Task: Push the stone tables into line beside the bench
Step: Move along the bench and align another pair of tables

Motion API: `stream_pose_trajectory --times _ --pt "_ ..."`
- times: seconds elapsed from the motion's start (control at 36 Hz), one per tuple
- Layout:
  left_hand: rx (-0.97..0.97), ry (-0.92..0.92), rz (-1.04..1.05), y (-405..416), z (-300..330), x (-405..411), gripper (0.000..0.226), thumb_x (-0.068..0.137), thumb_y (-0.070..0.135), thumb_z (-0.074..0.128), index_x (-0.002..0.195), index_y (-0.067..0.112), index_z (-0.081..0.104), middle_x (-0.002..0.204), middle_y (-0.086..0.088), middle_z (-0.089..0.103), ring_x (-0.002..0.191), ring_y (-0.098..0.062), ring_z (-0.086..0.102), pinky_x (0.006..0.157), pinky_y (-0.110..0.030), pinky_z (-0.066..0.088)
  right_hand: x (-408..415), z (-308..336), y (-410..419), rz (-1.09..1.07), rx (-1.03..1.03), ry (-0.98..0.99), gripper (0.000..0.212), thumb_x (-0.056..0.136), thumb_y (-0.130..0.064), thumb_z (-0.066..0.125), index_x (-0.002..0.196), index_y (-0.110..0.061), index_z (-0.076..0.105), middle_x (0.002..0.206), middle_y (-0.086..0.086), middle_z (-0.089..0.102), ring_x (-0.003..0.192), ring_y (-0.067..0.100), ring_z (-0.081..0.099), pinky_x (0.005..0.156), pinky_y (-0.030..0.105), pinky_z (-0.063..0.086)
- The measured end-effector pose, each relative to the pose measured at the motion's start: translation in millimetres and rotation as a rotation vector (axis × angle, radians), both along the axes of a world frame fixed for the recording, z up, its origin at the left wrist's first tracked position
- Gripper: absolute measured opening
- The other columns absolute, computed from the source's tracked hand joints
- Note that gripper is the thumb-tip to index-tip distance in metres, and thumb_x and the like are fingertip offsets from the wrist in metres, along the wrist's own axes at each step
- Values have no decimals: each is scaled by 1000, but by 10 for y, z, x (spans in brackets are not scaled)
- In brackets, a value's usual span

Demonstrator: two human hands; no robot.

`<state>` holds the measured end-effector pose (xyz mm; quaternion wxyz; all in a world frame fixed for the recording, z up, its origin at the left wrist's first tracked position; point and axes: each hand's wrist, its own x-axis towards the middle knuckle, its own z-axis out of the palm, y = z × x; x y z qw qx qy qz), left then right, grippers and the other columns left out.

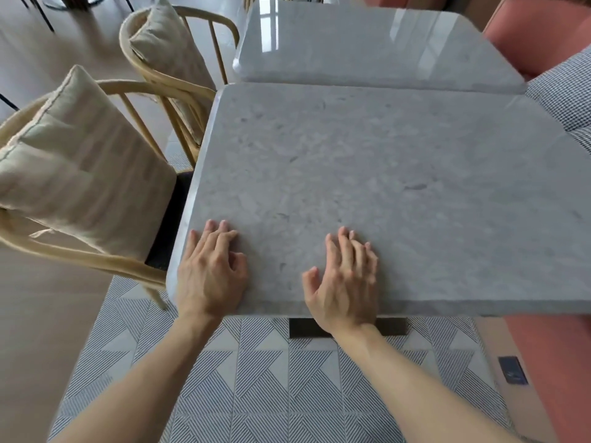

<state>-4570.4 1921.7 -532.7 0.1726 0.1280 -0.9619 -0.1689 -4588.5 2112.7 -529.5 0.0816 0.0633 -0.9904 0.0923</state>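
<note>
Nearest, both forearms run in from the bottom edge, cut off above the elbows, over a floor (271, 378) of striped grey tiles. Both hands lie flat with fingers straight on the near edge of the near stone table (367, 174): the left hand (211, 273) by its near left corner, the right hand (343, 282) toward the middle, neither gripping anything. Below that edge only a dark strip of the table's base (299, 327) shows; the rest is hidden by the top. This top is matte, pale grey and mottled, with rounded corners, and its right side runs out of view. A salmon bench (556, 362) stands just to the right, mostly cut off, with a checked cushion (566, 94) at the table's far right corner. On the left, two rattan chairs (179, 100) with cream cushions (80, 167) sit close to the table. Beyond, the far stone table (367, 43) meets the near one edge to edge, set slightly askew, its surface glossy with window glare; its far edge is cropped.
</note>
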Motion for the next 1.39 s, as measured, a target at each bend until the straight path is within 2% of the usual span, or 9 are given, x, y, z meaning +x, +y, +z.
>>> stream_pose_trajectory --times 0.06,0.17,0.47,0.61,0.69,0.78,0.89,1.03,1.39 --pt "-11 20 14 -53 -2 -34 42 82 23 44 108 7 73 129 -8 67 128 -28 56 98 -53 51 -29 4 -63 -6 7 -9 66 81 -36 38 136 -3 55 148 19 48 137 33 43 117 52 27" --pt "14 47 13 -135 -28 -89 47 84 28 38 110 11 74 131 -2 66 132 -21 53 109 -46 44 -62 13 -133 -23 24 -10 66 80 -35 40 135 -3 55 146 19 49 136 34 44 116 52 28" --pt "14 48 -20 -270 -23 -191 52 87 31 34 112 10 75 133 -3 65 134 -19 51 114 -44 39 -120 35 -256 -34 -21 -37 65 81 -37 42 136 -3 54 148 19 47 138 34 43 117 52 28" --pt "-93 -32 -9 -197 15 -152 57 88 35 33 120 5 70 138 -9 60 135 -29 50 109 -53 42 -259 104 116 202 18 -53 57 87 -42 47 134 -11 56 143 14 53 128 30 51 105 47 38" --pt "-103 -188 -15 -24 18 -157 77 87 47 27 137 -5 52 151 -20 43 146 -34 32 119 -56 21 -343 124 681 337 121 -42 51 93 -39 43 136 -14 56 142 10 54 124 27 55 103 45 40" --pt "-98 -239 26 123 -41 -124 89 86 56 23 147 -7 34 159 -23 27 152 -34 16 122 -56 6 -259 68 1125 239 132 -18 52 97 -39 38 141 -16 52 147 9 50 133 27 48 109 48 35" --pt "-114 -151 -5 114 -87 -98 76 88 55 27 144 7 44 158 -17 34 149 -35 24 120 -60 9 -201 -60 1252 194 111 106 53 93 -38 39 138 -17 56 145 8 53 133 28 50 109 50 35" --pt "-143 -57 -10 108 -125 -114 59 91 49 32 130 13 59 143 -13 53 139 -34 40 114 -58 24 -240 -188 1253 203 131 240 54 89 -36 40 132 -13 61 139 10 59 123 29 57 104 49 39" --pt "-130 -34 6 151 -57 -116 58 91 44 33 127 9 61 139 -15 57 135 -35 44 115 -58 24 -273 -160 1251 212 173 207 54 89 -36 40 134 -12 60 138 11 59 122 31 57 100 50 42"
